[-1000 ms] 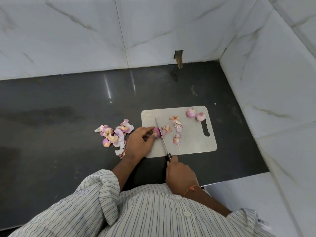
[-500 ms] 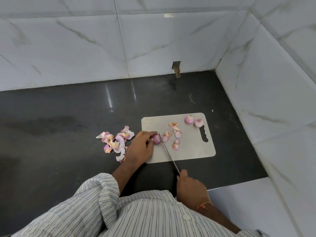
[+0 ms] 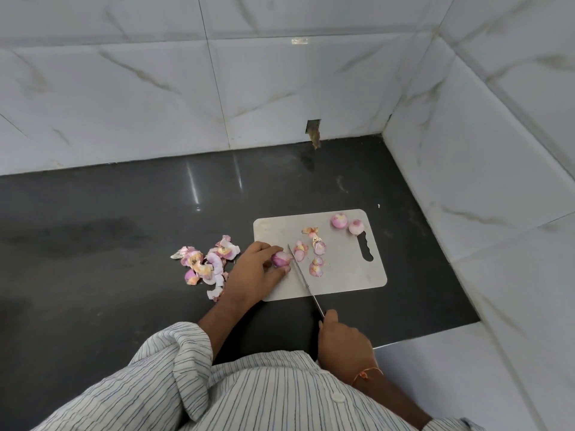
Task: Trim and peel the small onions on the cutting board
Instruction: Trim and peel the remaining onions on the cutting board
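A grey cutting board (image 3: 345, 275) lies on the dark counter. My left hand (image 3: 252, 272) pins a small pink onion (image 3: 279, 259) at the board's left edge. My right hand (image 3: 342, 337) grips the handle of a knife (image 3: 303, 276); its blade runs up across the board, with the tip just right of the held onion. Two peeled onions (image 3: 338, 220) (image 3: 355, 227) rest at the board's far right corner. Cut ends and skin scraps (image 3: 317, 255) lie mid-board.
A heap of onion peels (image 3: 205, 262) sits on the black counter (image 3: 124, 244) left of the board. Marble-tiled walls close in behind and on the right. A small hole (image 3: 313, 132) shows in the back wall. My striped shirt fills the bottom.
The knife has slid back toward me with my right hand, and its tip now sits beside the onion. My left hand keeps holding the onion. The camera has tilted up.
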A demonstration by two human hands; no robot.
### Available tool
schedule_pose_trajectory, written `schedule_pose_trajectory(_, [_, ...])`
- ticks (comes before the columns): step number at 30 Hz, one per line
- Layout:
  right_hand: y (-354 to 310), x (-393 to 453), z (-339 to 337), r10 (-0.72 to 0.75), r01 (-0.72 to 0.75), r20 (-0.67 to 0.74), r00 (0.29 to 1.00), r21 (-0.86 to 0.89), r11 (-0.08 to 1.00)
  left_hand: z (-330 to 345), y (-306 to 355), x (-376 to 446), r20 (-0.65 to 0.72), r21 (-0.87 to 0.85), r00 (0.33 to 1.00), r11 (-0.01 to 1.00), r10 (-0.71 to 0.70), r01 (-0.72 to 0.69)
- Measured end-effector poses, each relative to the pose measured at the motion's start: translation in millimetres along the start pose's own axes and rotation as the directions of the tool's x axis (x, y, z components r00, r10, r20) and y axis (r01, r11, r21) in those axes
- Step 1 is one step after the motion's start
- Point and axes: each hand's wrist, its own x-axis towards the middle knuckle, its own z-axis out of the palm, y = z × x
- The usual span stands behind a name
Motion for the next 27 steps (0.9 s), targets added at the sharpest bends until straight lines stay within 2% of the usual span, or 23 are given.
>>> schedule_pose_trajectory(5, [-1.0, 6.1, -1.1, 0.026, -0.026, -0.021, 0.999, -0.009, 1.0, -10.8, 2.6, -10.2, -0.034, -0.299, 0.999, 0.954, -0.034, 0.023])
schedule_pose_trajectory(11, [-3.3, 20.0, -18.5, 0.038, -0.043, -0.086, 0.996, -0.06, 0.997, -22.6, 16.7, -22.5, 0.062, -0.662, 0.982, 0.729, -0.176, 0.172])
schedule_pose_trajectory(16, [5.4, 26.1, -27.9, 0.005, -0.014, -0.111, 0.994, -0.078, 0.997, -27.2, 22.4, -25.7, 0.075, -0.72, 0.976, 0.666, -0.205, 0.195])
schedule_pose_trajectory(20, [7.9, 29.0, -33.9, -0.008, -0.001, -0.107, 0.994, -0.076, 0.997, -30.6, 26.9, -24.9, 0.073, -0.706, 0.978, 0.683, -0.194, 0.188])
schedule_pose_trajectory(24, [5.4, 27.4, -47.2, -0.017, 0.002, -0.094, 0.995, -0.155, 0.988, -35.8, 36.0, -25.4, 0.071, -0.714, 0.981, 0.678, -0.181, 0.177])
schedule_pose_trajectory(27, [0.4, 27.3, -63.7, -0.075, 0.037, -0.179, 0.981, -0.209, 0.977, -40.4, 43.6, -26.4, 0.076, -0.709, 0.987, 0.689, -0.141, 0.153])
